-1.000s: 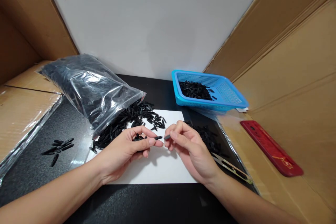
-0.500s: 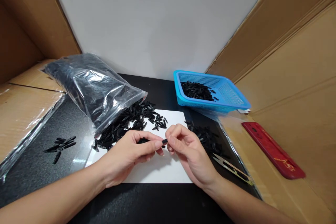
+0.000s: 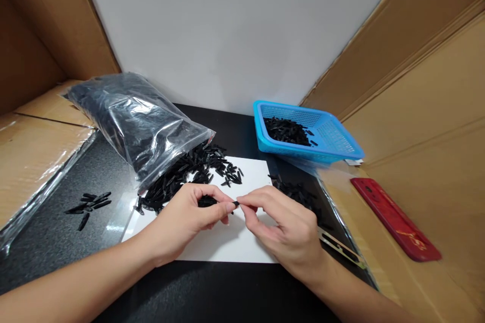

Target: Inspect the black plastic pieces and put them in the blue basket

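Between thumb and fingers, my left hand (image 3: 193,219) pinches a small black piece (image 3: 235,204) above the white sheet (image 3: 231,242). The fingertips of my right hand (image 3: 282,227) are closed at the right end of that piece; whether they hold it or something tiny is too small to tell. Behind my left hand, a heap of slender black pieces (image 3: 162,186) lies partly on the sheet. More dark pieces (image 3: 297,193) lie on the black tabletop beyond my right hand.
A clear bag of black pieces (image 3: 132,116) lies at the back left, a blue basket (image 3: 333,154) at the back right. A few pieces (image 3: 89,204) lie far left. On the right are a metal tool (image 3: 343,248) and a red case (image 3: 396,219). Cardboard walls flank the table.
My right hand has turned, its fingers now straighter and pointing left at the piece. My left hand keeps its pinch. The view has shifted slightly.
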{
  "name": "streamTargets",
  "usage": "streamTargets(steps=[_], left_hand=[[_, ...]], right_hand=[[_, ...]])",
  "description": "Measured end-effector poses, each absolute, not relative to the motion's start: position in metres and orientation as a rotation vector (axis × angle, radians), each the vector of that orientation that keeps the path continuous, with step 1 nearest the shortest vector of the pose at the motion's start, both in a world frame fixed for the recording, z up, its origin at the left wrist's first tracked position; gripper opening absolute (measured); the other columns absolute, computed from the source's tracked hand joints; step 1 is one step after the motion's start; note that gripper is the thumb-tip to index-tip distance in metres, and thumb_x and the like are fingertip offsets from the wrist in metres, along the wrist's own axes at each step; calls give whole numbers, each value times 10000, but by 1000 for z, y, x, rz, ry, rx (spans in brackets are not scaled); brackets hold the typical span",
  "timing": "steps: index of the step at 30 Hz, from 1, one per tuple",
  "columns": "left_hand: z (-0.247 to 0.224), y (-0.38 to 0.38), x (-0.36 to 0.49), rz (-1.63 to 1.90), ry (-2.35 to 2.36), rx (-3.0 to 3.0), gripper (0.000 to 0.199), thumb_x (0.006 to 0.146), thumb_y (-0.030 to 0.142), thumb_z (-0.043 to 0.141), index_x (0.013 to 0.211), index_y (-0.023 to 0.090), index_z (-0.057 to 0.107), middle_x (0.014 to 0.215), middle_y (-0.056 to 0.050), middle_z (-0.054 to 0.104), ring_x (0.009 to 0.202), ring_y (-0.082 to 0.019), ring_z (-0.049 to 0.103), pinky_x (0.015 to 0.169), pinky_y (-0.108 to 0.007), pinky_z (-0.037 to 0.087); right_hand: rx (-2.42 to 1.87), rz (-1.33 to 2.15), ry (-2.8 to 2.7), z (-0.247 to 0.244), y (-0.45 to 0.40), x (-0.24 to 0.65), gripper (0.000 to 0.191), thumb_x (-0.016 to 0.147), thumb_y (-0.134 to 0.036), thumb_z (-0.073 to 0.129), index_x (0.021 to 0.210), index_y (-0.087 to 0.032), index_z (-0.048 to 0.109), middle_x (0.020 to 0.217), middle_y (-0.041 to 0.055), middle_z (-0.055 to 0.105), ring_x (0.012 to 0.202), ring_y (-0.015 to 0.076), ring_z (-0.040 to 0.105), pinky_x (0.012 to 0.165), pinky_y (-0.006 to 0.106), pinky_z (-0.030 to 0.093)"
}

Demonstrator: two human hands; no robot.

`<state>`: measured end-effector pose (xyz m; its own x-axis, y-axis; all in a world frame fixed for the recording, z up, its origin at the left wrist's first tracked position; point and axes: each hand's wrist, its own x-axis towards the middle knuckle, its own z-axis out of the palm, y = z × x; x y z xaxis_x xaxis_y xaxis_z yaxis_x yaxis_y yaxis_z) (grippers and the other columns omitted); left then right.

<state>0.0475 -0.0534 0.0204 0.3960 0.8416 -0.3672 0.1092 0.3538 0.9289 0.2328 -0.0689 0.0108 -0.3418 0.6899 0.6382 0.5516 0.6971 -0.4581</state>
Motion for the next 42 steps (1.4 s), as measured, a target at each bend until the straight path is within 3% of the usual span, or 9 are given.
streamTargets(steps=[5,14,24,34,38,42], left_hand=[[23,-50,46,607,1090,1426,216,844,337,632,726,170,701,681,13,652,678,-129,518,662,-248,357],[23,-51,45,494,1174,1680,238,870,364,581,815,180,722,751,-4,693,716,-171,563,655,-257,366],[24,-53,47,568,1114,1730,194,877,293,590,763,191,708,756,6,705,716,-157,592,664,-231,392],[29,-53,46,590,1092,1570,214,856,360,633,764,185,712,693,13,673,611,-119,512,596,-226,372],[31,-53,47,598,1112,1548,223,841,374,652,744,182,710,676,4,675,599,-123,513,589,-236,373],[31,-51,46,602,1125,1555,235,839,381,654,729,180,706,666,0,674,588,-122,504,587,-242,367]], right_hand=[[-948,163,-2125,8,-69,235,175,884,-58,554,888,-196,662,720,51,716,640,178,666,627,299,525],[-946,208,-2295,5,-71,242,173,944,-131,518,899,-213,663,738,44,716,651,181,651,636,304,471],[-1031,-1,-2313,7,-72,235,238,886,-73,490,706,-205,572,581,10,595,537,153,530,558,296,398],[-1135,225,-1870,19,-70,239,183,791,-46,525,744,-223,516,634,-19,540,562,138,511,549,271,406],[-1124,529,-1737,12,-65,251,160,861,-161,455,718,-231,438,645,-22,442,579,151,441,553,295,360],[-1010,879,-1717,14,-61,264,327,959,-303,345,638,-238,340,601,-40,317,528,139,327,506,291,283]])
